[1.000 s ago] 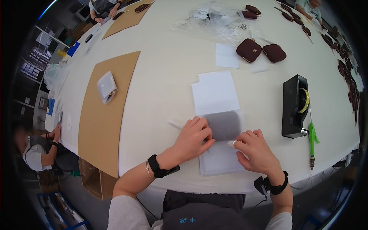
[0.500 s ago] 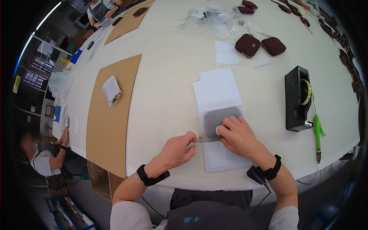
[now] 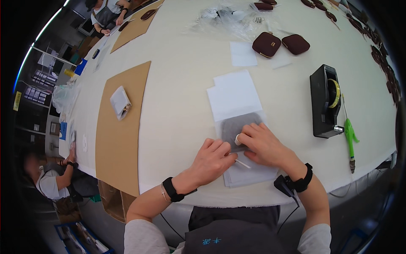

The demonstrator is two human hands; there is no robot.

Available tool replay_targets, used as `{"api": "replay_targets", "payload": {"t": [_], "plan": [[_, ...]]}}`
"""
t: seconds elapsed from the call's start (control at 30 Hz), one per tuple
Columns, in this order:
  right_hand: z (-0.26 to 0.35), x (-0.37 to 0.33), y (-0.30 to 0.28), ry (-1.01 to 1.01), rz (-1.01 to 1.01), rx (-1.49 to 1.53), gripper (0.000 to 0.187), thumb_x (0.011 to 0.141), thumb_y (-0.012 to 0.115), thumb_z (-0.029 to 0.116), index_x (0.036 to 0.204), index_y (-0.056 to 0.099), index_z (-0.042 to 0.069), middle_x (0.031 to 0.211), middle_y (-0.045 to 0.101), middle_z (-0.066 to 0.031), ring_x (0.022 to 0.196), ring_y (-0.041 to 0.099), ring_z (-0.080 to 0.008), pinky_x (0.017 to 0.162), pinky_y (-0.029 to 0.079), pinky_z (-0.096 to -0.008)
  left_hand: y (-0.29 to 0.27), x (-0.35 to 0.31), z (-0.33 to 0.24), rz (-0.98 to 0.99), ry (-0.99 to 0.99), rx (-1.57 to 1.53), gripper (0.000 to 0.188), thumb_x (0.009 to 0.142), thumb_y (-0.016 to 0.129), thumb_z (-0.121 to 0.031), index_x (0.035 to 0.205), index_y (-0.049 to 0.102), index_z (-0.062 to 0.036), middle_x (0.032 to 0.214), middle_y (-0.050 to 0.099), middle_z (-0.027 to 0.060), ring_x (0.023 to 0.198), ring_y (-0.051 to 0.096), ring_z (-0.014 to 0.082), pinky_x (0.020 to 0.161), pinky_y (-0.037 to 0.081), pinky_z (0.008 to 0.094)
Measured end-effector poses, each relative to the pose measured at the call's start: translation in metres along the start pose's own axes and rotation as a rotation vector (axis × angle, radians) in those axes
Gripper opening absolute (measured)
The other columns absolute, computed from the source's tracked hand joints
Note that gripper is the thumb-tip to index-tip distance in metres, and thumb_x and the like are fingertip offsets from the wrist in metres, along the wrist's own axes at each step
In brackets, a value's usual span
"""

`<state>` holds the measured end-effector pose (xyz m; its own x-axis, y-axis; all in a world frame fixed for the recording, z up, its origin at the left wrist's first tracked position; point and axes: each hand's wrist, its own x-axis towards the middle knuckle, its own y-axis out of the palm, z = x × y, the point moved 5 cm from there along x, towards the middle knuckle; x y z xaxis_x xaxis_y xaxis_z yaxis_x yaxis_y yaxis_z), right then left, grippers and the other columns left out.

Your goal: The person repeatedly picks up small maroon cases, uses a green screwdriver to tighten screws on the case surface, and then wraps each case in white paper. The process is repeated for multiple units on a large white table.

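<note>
A flat, rounded square case (image 3: pixel 241 122), showing grey through thin translucent white paper, lies on a longer stack of white paper sheets (image 3: pixel 237 98) in front of me. Bent over its near part is my right hand (image 3: pixel 263 146), fingers curled in and a white cover on one fingertip; what they grip, if anything, is hidden. My left hand (image 3: pixel 213 161) is closed at the case's near left corner. From its fingertips sticks out a thin white strip (image 3: pixel 242 163), pointing toward the near sheets. The two hands almost touch.
At right stand a black tape dispenser (image 3: pixel 325 101) and a green air gun (image 3: pixel 350 133). Two dark brown cases (image 3: pixel 266 45) lie beyond the sheets, near crumpled clear plastic (image 3: pixel 230 21). A wrapped item (image 3: pixel 120 103) rests on cardboard (image 3: pixel 122 156) at left. Two people work along the table's left side.
My left hand has moved right and inward to the case's near corner, and the white strip now shows in its fingers. My right hand has shifted slightly left. The whole view has moved a little.
</note>
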<state>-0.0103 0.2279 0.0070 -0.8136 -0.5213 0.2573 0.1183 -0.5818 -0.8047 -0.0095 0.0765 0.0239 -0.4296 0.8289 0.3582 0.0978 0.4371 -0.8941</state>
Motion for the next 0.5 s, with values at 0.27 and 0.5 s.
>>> {"api": "replay_targets", "payload": {"t": [0.27, 0.5], "plan": [[-0.005, -0.002, 0.001, -0.003, 0.033, 0.073, 0.030, 0.070, 0.063, -0.005, 0.095, 0.055, 0.010, 0.092, 0.051, -0.0062, 0.090, 0.051, -0.0257, 0.076, 0.037, -0.0362, 0.025, 0.008, 0.010, 0.052, 0.001, -0.041, 0.016, 0.073, 0.072, -0.008, 0.079, 0.057, -0.0082, 0.072, 0.049, 0.0037, 0.068, 0.052, 0.0209, 0.060, 0.044, 0.0337], [-0.014, -0.008, -0.003, 0.004, -0.017, 0.224, 0.032, 0.071, 0.060, -0.007, 0.099, 0.056, 0.008, 0.098, 0.055, -0.0065, 0.090, 0.053, -0.0267, 0.079, 0.040, -0.0374, 0.029, 0.016, 0.008, 0.043, -0.145, -0.051, 0.019, 0.076, 0.071, -0.009, 0.082, 0.053, -0.0074, 0.070, 0.055, 0.0062, 0.064, 0.057, 0.0253, 0.056, 0.046, 0.0379]]}}
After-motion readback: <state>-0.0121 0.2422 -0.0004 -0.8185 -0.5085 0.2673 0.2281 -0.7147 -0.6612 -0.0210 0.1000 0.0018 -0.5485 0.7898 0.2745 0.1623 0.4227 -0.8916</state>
